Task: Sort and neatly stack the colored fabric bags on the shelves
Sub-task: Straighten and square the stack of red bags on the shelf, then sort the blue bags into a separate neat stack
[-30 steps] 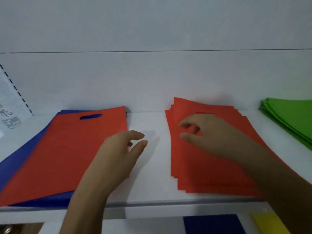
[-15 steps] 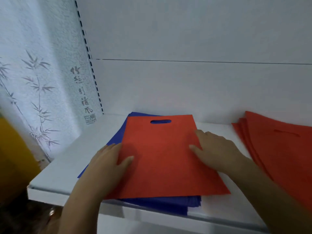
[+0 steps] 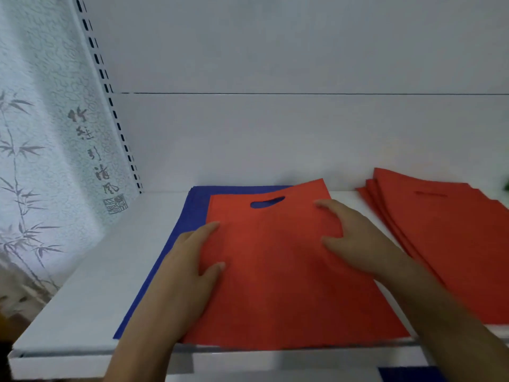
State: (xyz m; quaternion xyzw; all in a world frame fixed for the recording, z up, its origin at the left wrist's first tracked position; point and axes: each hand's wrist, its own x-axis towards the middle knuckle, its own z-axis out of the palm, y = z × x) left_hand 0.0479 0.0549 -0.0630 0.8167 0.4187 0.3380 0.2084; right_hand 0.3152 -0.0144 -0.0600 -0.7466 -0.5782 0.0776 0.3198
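A single red bag (image 3: 278,271) lies flat on top of a pile of blue bags (image 3: 197,205) on the white shelf (image 3: 91,293). Its cut-out handle faces the back wall, with blue showing through the slot. The bag's far right corner lifts slightly off the pile. The blue bags stick out along the red bag's left side and far edge.

The left hand (image 3: 190,268) rests on the red bag's left edge, fingers straight and fairly flat, thumb spread onto the fabric. The right hand (image 3: 355,238) lies on the bag's right part, fingers stretched toward the handle and pressing down; neither hand curls around anything.

To the right, apart from the blue pile, sits a fanned stack of red bags (image 3: 446,238). Left of the shelf hangs a pale curtain (image 3: 41,161) printed with bamboo and writing.
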